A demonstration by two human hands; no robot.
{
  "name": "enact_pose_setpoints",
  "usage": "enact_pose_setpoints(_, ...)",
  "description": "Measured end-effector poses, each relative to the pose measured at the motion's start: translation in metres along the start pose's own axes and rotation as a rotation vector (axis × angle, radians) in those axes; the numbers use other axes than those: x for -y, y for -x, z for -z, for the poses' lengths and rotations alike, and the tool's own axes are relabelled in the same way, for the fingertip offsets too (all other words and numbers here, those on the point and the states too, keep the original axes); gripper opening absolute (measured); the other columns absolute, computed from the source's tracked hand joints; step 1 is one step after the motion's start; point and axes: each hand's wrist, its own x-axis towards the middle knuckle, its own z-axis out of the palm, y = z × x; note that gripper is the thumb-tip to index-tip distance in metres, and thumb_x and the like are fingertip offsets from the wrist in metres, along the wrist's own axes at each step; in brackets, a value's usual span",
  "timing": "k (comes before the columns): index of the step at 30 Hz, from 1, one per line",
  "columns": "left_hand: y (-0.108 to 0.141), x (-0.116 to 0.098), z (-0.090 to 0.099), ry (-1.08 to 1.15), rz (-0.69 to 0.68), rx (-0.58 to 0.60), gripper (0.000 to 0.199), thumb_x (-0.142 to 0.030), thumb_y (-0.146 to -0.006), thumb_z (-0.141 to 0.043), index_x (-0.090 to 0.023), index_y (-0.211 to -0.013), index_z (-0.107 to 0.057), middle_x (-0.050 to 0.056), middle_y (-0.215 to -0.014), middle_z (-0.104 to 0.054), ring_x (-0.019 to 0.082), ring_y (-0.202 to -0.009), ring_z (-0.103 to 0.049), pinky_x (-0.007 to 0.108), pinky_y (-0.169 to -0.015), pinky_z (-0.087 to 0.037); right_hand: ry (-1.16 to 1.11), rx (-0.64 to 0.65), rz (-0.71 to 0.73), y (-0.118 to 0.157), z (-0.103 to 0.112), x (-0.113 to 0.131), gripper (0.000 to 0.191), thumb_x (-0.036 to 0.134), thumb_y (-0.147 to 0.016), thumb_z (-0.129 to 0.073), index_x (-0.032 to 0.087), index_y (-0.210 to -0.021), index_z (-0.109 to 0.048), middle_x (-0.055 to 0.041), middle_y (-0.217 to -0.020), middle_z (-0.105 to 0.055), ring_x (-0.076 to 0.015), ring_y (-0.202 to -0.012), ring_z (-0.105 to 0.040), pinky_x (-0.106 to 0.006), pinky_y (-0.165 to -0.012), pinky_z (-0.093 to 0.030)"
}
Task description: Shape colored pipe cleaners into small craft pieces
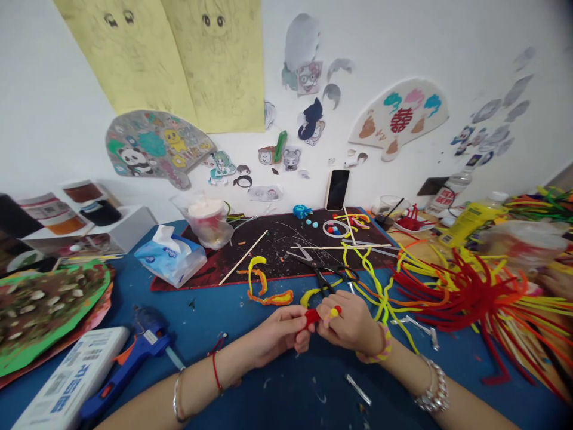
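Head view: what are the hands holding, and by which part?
The left hand and right hand hold a red pipe-cleaner piece: left fingertips at its left end, right fingers around its right part.

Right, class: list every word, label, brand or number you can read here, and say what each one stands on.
"囍" (red double-happiness character): on the white fan-shaped paper.
Blue print: on the white box, too blurred to read.
Blue logo: on the tissue pack, too small to read.
Red print: on the plastic bottle, too blurred to read.
Small label: on the blue glue gun, too small to read.
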Motion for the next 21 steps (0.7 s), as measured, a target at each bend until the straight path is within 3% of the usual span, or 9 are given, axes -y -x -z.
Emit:
enact_pose_setpoints(3,-0.001,0.001,0.000,-0.031,0.004,0.007,0.023,-0.035,-0.076,-0.056,-0.012,-0.076,-0.052,-0.004,-0.054,-0.039,0.007,-0.050,-0.038,0.023,-0.054,-0.030,0.008,-0.030,-0.008,0.001,0.000,0.002,0.021,0.016,-0.079,-0.040,0.019,-0.059,-0.048,0.0003,-0.051,-0.045,-0.0131,-0.051,-0.035,-0.030,-0.051,-0.024)
enact_pose_setpoints(6,-0.002,-0.004,0.001,-0.219,0.006,-0.056,0.024,-0.037,-0.080,-0.048,-0.013,-0.075,-0.050,-0.003,-0.057,-0.042,0.009,-0.051,-0.041,0.023,-0.054,-0.033,-0.014,-0.033,-0.011,0.002,-0.003,0.001,0.022,0.015,-0.078,-0.042,0.019,-0.057,-0.048,-0.0005,-0.053,-0.049,-0.0126,-0.051,-0.037,-0.030,-0.052,-0.025)
enact_pose_setpoints(8,-0.001,-0.010,0.001,-0.513,-0.028,-0.135,0.026,-0.036,-0.083,-0.039,-0.014,-0.073,-0.050,-0.002,-0.059,-0.044,0.010,-0.053,-0.042,0.023,-0.054,-0.033,-0.029,-0.027,-0.026,0.004,-0.006,0.000,0.025,0.015,-0.078,-0.043,0.018,-0.054,-0.047,-0.0013,-0.053,-0.051,-0.0126,-0.052,-0.039,-0.030,-0.053,-0.025)
enact_pose_setpoints(10,0.000,-0.017,-0.001,-0.953,-0.123,-0.196,0.026,-0.035,-0.084,-0.038,-0.015,-0.074,-0.051,0.000,-0.063,-0.047,0.011,-0.057,-0.043,0.024,-0.056,-0.033,-0.010,-0.017,-0.045,0.006,-0.010,0.000,0.027,0.016,-0.078,-0.045,0.018,-0.051,-0.047,-0.0019,-0.051,-0.051,-0.0127,-0.052,-0.041,-0.030,-0.053,-0.025)
enact_pose_setpoints(14,0.003,-0.024,-0.002,-1.782,-0.331,-0.183,0.021,-0.026,-0.084,-0.038,-0.015,-0.079,-0.054,0.006,-0.072,-0.055,0.017,-0.068,-0.048,0.029,-0.064,-0.032,0.061,0.011,-0.071,0.007,-0.016,0.006,0.028,0.018,-0.077,-0.045,0.018,-0.050,-0.048,-0.0021,-0.047,-0.049,-0.0128,-0.049,-0.040,-0.031,-0.053,-0.024)
enact_pose_setpoints(17,0.002,-0.018,0.000,-2.058,-0.347,-0.199,0.025,-0.020,-0.085,-0.032,-0.013,-0.074,-0.054,0.009,-0.070,-0.055,0.019,-0.066,-0.050,0.031,-0.063,-0.031,0.077,0.049,-0.081,0.007,-0.018,0.012,0.027,0.018,-0.079,-0.043,0.017,-0.053,-0.051,-0.0025,-0.048,-0.050,-0.0131,-0.049,-0.041,-0.031,-0.053,-0.025)
enact_pose_setpoints(21,0.001,-0.011,-0.001,-2.177,-0.272,-0.280,0.023,-0.016,-0.083,-0.032,-0.013,-0.075,-0.054,0.010,-0.067,-0.056,0.020,-0.062,-0.051,0.032,-0.060,-0.031,0.088,0.070,-0.094,0.004,-0.018,0.017,0.027,0.019,-0.080,-0.042,0.017,-0.055,-0.052,-0.0029,-0.048,-0.050,-0.0134,-0.049,-0.042,-0.031,-0.053,-0.025)
